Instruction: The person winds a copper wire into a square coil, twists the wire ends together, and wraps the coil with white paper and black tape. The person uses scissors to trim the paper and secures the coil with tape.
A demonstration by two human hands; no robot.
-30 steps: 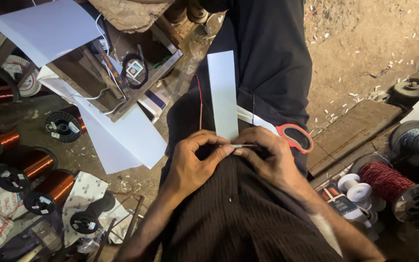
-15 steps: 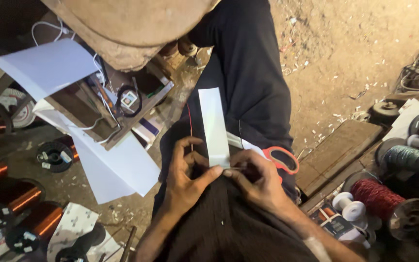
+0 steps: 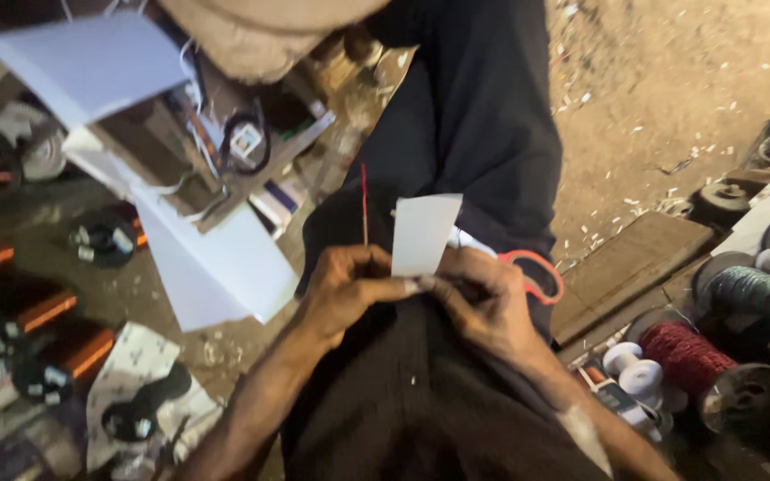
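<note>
The white paper strip [image 3: 424, 233] stands upright over the lap, its long axis pointing away from the person. The left hand [image 3: 349, 289] and right hand [image 3: 483, 303] pinch its lower edge between their fingers. Red-handled scissors [image 3: 535, 272] lie just right of the strip, a thin red wire [image 3: 364, 205] rises just left, and thread spools [image 3: 706, 356] sit farther right.

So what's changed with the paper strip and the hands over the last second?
The white strip shows shorter above the hands than before, its lower end drawn down between the fingertips. Both hands, left and right, stay pinched on it over the lap. The red wire and scissors remain in place.
</note>
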